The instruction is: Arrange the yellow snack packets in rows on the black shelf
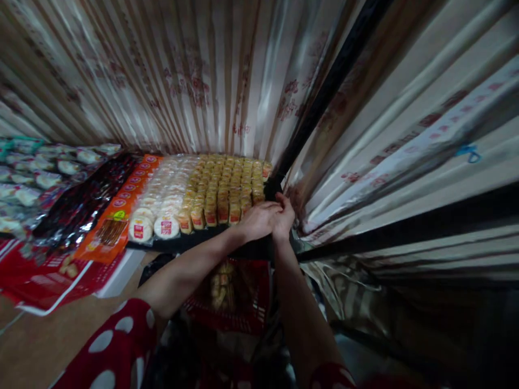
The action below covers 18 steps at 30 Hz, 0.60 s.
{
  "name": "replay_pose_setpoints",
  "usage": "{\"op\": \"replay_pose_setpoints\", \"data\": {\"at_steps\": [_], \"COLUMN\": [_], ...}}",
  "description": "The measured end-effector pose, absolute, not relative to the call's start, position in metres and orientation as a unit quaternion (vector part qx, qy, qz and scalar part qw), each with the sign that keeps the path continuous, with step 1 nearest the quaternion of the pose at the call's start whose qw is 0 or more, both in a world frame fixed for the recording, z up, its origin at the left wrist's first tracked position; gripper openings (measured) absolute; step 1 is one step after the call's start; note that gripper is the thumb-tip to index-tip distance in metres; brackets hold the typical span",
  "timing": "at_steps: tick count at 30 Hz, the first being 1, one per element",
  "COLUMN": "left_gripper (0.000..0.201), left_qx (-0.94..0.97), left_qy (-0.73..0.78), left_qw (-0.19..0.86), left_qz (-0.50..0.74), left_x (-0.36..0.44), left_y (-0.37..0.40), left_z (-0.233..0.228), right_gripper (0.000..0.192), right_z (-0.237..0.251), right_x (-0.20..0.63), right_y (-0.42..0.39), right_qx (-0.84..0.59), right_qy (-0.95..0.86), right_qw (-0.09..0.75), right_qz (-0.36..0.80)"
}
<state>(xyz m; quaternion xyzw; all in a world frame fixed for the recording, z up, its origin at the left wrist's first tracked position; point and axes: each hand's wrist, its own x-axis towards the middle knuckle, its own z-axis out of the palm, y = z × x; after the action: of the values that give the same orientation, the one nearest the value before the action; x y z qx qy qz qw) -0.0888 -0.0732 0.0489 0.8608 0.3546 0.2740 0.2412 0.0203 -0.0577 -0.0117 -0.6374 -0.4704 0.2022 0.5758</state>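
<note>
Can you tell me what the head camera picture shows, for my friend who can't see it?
Two bare hands, the left hand and right hand, meet at the right front corner of a dark tray packed with rows of small yellow wrapped snacks and round white cakes. Striped shiny curtains hang behind.

Dim, warm light from above me glares in streaks on the shiny curtain (pixel 211 81). My forearms are half in shadow, and below the tray's front edge (pixel 194 242) it goes nearly black. The wide lens bends and smears the edges.
</note>
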Motion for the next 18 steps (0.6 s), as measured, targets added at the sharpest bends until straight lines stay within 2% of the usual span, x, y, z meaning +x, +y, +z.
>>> {"op": "replay_pose_setpoints", "data": {"at_steps": [5, 9, 14, 16, 18], "left_gripper": [0.036, 0.027, 0.029, 0.029, 0.023], "left_qx": [0.839, 0.803, 0.65, 0.531, 0.494], "left_qy": [0.33, 0.363, 0.574, 0.652, 0.66], "left_qw": [0.283, 0.339, 0.456, 0.532, 0.561], "left_qz": [0.327, 0.329, 0.2, 0.103, 0.073], "left_x": [-0.116, -0.142, -0.165, -0.168, -0.168], "left_y": [-0.149, -0.204, -0.241, -0.247, -0.251], "left_z": [0.033, 0.011, -0.049, -0.074, -0.091], "right_gripper": [0.046, 0.035, 0.034, 0.037, 0.036], "right_z": [-0.008, -0.031, -0.089, -0.108, -0.122], "right_x": [-0.002, -0.026, -0.052, -0.056, -0.058], "right_y": [-0.145, -0.209, -0.249, -0.254, -0.256], "right_qx": [-0.621, -0.606, -0.676, -0.692, -0.679], "right_qy": [-0.504, -0.557, -0.565, -0.552, -0.567], "right_qw": [0.559, 0.51, 0.315, 0.277, 0.269], "right_qz": [0.219, 0.25, 0.352, 0.374, 0.382]}}
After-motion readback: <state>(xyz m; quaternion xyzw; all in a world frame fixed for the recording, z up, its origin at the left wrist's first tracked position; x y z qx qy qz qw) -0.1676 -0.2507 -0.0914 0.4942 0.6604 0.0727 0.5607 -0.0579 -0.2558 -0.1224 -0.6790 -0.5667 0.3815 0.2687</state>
